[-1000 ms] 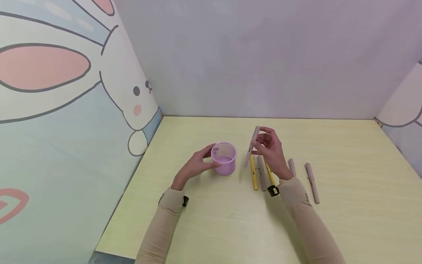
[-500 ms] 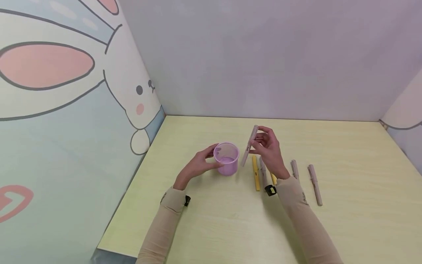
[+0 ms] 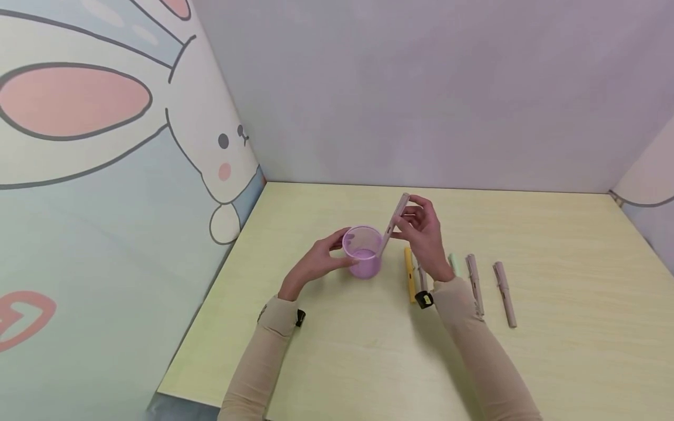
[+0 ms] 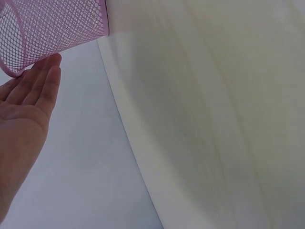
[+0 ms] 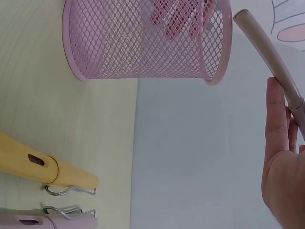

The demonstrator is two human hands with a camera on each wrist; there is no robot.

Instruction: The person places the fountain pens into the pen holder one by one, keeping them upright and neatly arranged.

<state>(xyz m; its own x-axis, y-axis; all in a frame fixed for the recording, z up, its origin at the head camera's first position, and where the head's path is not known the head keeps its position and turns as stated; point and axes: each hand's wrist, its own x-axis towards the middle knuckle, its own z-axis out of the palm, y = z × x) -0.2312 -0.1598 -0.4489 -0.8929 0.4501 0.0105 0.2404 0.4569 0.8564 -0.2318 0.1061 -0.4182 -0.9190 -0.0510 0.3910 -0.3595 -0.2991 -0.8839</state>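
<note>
A pink mesh pen cup (image 3: 365, 268) stands upright on the table. My left hand (image 3: 314, 261) holds it, thumb on the near side and fingers behind; in the left wrist view those fingers (image 4: 45, 88) lie nearly straight along the mesh (image 4: 57, 28). My right hand (image 3: 427, 237) pinches a pale pinkish pen (image 3: 396, 216), tilted, its lower end at the cup's right rim. From the right wrist, the pen's end (image 5: 262, 43) appears just off the rim, overlapping nothing inside. Below that hand lie a yellow pen (image 3: 410, 275) and a greyish-pink pen (image 3: 423, 280), partly hidden.
Right of the right wrist lie a mint green pen (image 3: 454, 265), mostly covered, and two more pinkish pens (image 3: 475, 283). The pale wooden table (image 3: 337, 362) meets a plain back wall (image 3: 400, 105) and a rabbit-printed left wall (image 3: 121, 234).
My right hand has moved left and slightly up with the pen, bringing its lower end to the cup's rim. The mint green pen has come into sight; a second yellow pen is now hidden.
</note>
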